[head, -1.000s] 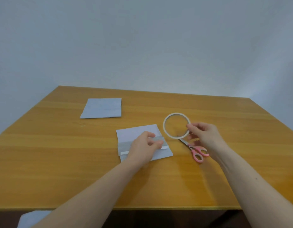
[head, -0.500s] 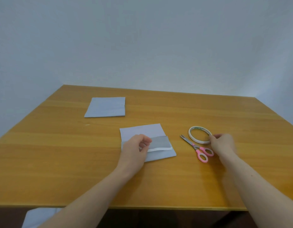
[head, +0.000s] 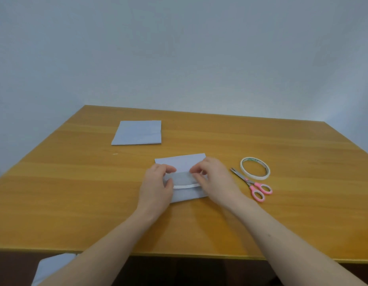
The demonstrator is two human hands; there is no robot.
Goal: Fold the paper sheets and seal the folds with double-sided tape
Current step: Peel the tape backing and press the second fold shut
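White paper, your folded sheet [head: 180, 164], lies at the middle of the tabletop [head: 75, 193], its lower flap turned up with a pale strip along the flap's edge. Your left hand [head: 157, 186] pinches the flap's left end between thumb and fingers; your right hand [head: 215, 180] pinches the right end, fingers curled over the upper edge. Both hands sit close together on the sheet. Just right of your right hand lie the pink-handled scissors [head: 255, 186], blades pointing up-left, touching the tape roll [head: 254, 171] that lies flat beside them. 1 finished folded sheet [head: 137, 133] rests well apart, far left.
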